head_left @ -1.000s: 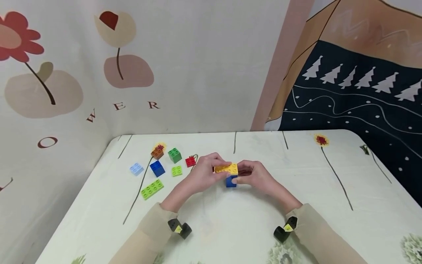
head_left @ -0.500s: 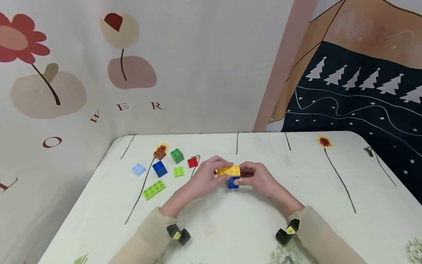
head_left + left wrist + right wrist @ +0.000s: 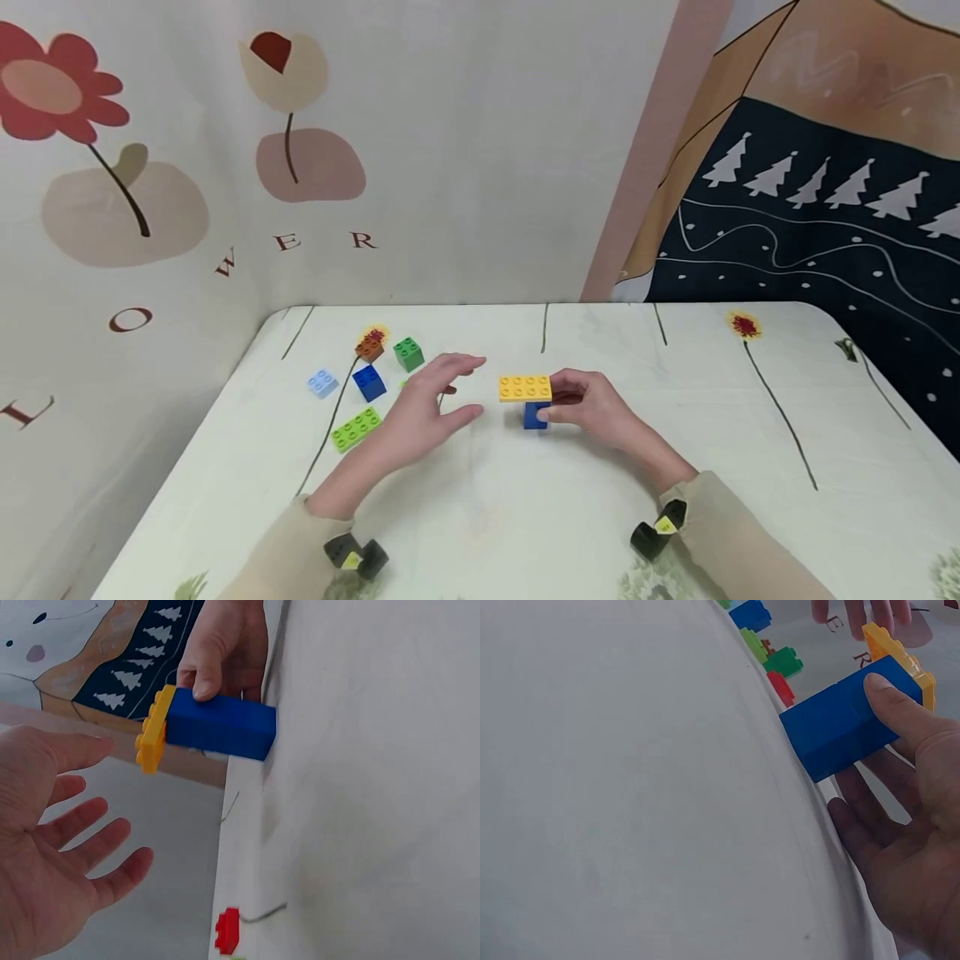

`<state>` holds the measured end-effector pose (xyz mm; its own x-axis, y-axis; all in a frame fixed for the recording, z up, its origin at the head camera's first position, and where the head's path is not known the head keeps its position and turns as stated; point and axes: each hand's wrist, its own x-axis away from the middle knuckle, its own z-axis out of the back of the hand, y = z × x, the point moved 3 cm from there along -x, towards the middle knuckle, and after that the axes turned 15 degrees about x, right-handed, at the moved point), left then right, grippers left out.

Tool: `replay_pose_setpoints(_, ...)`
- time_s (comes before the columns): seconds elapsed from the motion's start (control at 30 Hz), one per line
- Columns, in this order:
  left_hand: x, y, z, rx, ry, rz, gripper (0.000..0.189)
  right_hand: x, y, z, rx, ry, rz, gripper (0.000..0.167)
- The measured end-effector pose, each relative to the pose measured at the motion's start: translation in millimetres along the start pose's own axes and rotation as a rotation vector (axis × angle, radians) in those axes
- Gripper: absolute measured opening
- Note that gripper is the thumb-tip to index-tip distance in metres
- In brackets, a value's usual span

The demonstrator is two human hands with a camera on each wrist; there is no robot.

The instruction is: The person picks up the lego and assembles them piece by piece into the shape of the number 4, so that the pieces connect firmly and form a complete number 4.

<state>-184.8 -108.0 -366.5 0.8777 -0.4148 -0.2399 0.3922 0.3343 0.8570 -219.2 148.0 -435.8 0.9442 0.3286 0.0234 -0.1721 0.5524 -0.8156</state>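
Note:
A tall blue building-block stack (image 3: 534,417) stands upright on the table, capped by a flat yellow building block (image 3: 525,388) whose left end overhangs. My right hand (image 3: 596,404) grips the blue stack from the right, with the thumb against its side in the right wrist view. To the left, my left hand (image 3: 420,412) is apart from the blocks, its thumb and fingers spread with nothing between them. The left wrist view shows the yellow block (image 3: 154,731) flush on the end of the blue stack (image 3: 217,724), near my left fingertips.
Loose blocks lie at the left: light blue (image 3: 322,383), dark blue (image 3: 370,383), brown (image 3: 369,348), green (image 3: 408,354) and long lime (image 3: 357,429). A red block (image 3: 228,931) shows in the left wrist view; my left hand hides it in the head view. A printed cloth hangs behind the table.
My left hand has let go of the yellow block, opened and drawn back to the left. My right hand keeps its grip on the blue stack. The head view has shifted slightly.

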Motion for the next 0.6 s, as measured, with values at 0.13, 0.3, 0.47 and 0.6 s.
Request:
replay_pose_setpoints(0.13,10.4,-3.0,18.4,-0.025,0.046,0.006,0.061,-0.1,1,0,-0.013,-0.003,0.008,0.037)
replay_pose_setpoints(0.3,24.5,-13.8,42.6,-0.054,0.096,0.009,0.061,-0.1,2,-1,-0.021,-0.004,0.02,0.037)
replay_pose_setpoints(0.47,37.8,-26.2,65.3,-0.077,0.142,0.051,0.057,0.8,1,0,-0.019,-0.003,0.008,0.036)
replay_pose_setpoints(0.6,48.4,-37.8,78.5,-0.123,0.162,0.085,0.053,1.8,-1,1,-0.009,-0.007,0.0,0.036)
